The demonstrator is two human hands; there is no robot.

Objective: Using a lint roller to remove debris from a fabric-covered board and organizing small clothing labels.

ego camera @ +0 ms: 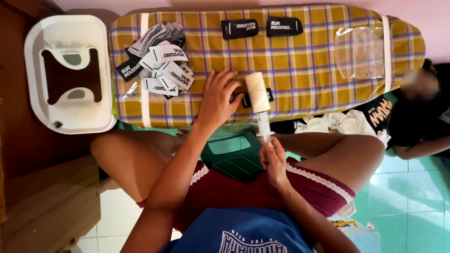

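Observation:
My left hand lies flat, fingers spread, on a yellow plaid ironing board, pressing down a black fabric label that is mostly hidden. My right hand grips the clear handle of a lint roller. The roller's white head rests on the board just right of my left fingers, over the label. A pile of black and white labels lies at the board's left end. Two black labels lie side by side near the far edge.
A white iron rest with a brown pad stands left of the board. A clear plastic bag lies on the board's right end. Another person in black sits at the right, beside crumpled clothes. A green object lies between my legs.

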